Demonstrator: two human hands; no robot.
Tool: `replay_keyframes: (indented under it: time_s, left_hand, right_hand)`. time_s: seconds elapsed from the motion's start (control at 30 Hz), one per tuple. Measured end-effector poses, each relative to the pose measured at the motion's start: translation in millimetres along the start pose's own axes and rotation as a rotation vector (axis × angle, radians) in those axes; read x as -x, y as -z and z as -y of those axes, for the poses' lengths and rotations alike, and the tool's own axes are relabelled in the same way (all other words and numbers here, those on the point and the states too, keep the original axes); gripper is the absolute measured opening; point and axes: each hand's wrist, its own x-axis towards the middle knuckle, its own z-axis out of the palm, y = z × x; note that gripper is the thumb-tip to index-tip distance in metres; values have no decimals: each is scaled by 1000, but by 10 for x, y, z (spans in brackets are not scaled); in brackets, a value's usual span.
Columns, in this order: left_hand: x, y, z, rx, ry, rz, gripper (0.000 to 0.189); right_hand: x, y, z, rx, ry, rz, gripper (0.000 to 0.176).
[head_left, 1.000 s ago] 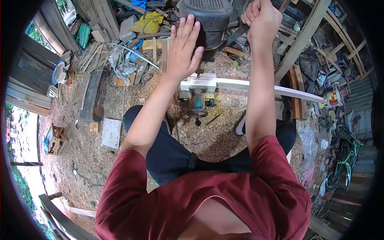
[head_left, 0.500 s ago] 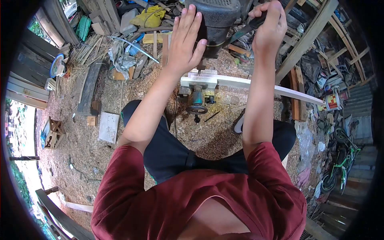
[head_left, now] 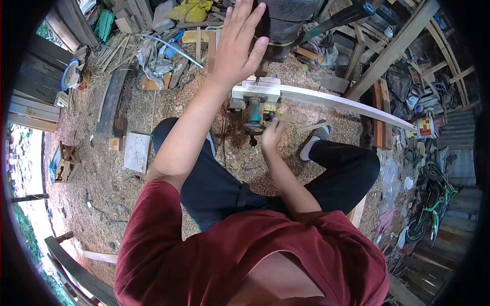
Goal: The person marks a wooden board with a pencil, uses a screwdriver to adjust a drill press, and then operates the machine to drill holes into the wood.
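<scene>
My left hand (head_left: 236, 48) rests against the left side of a dark machine head (head_left: 288, 23), its fingers stretched out. A long lever (head_left: 334, 23) with a black grip sticks out from the machine's right side, with no hand on it. Under the head, a long pale wooden beam (head_left: 342, 102) lies across the machine's clamp (head_left: 255, 92). My right hand (head_left: 273, 133) is closed beside the round handwheel (head_left: 253, 126) below the clamp; what its fingers hold is too small to make out.
Wood shavings cover the ground (head_left: 199, 209). The beam's far end reaches a colourful can (head_left: 424, 127) at the right. A dark curved timber (head_left: 112, 104) and a pale board (head_left: 137, 152) lie at the left. A green bicycle (head_left: 434, 204) is at the far right.
My right hand has let go of the lever's grip and moved down and left to the handwheel. My right leg has shifted, with more of the foot showing. My left hand stays on the machine.
</scene>
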Motion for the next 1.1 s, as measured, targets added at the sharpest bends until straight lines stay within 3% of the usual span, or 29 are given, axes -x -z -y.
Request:
replay_keyframes:
  time_s: [0.07, 0.17, 0.23, 0.3, 0.43, 0.63, 0.77, 0.87, 1.0, 1.1]
  left_hand:
    - [23, 11, -9, -7, -10, 2, 61]
    - [39, 48, -23, 8, -17, -12, 59]
    - [61, 96, 8, 31, -18, -25, 57]
    - [64, 130, 38, 17, -22, -28, 56]
    - [82, 153, 112, -2, -18, -43, 53]
    - [98, 142, 146, -8, 0, -63, 50]
    - [94, 120, 141, -10, -27, -80, 49]
    - [116, 115, 95, -7, -22, -70, 48]
    - [137, 92, 82, 5, -16, -55, 48]
    - [138, 87, 80, 13, -14, -50, 48]
  right_hand:
    - [219, -160, -213, 129, 7, -174, 47]
    - [358, -274, -239, 109, -113, -90, 48]
    - [383, -424, -345, 124, -67, -97, 47]
    - [416, -514, -336, -80, -188, -133, 46]
    - [445, -613, -224, -32, -288, -245, 50]
    - [358, -480, -316, 44, -281, -161, 56]
    - [285, -512, -477, 93, -213, -313, 66]
    - [256, -295, -274, 128, -267, -177, 75]
    - [223, -278, -278, 202, -302, -201, 79]
    - [145, -231, -429, 79, -275, -170, 79]
